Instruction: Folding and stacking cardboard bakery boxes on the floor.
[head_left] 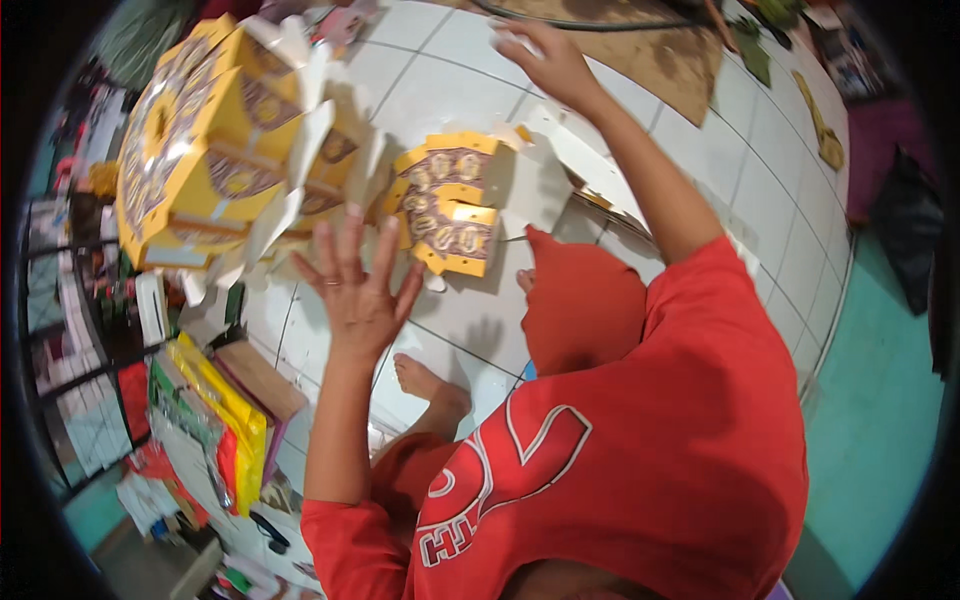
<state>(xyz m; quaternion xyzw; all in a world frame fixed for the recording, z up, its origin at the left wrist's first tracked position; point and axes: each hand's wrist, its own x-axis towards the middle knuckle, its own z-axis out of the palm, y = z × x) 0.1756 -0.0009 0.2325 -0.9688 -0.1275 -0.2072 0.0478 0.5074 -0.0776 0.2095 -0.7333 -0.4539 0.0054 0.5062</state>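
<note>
A pile of yellow boxes with white flaps fills the upper left of the frame; a smaller yellow carton lies upper centre. The left hand is spread, empty, near the flaps; the right hand, top centre, is loosely uncurled, seemingly empty. Likely a pause between grips; taking the carton calls for curling a hand round its edge.

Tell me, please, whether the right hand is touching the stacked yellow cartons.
Apart: the head view plainly shows white floor tiles between the right hand and the stacked yellow cartons.
</note>
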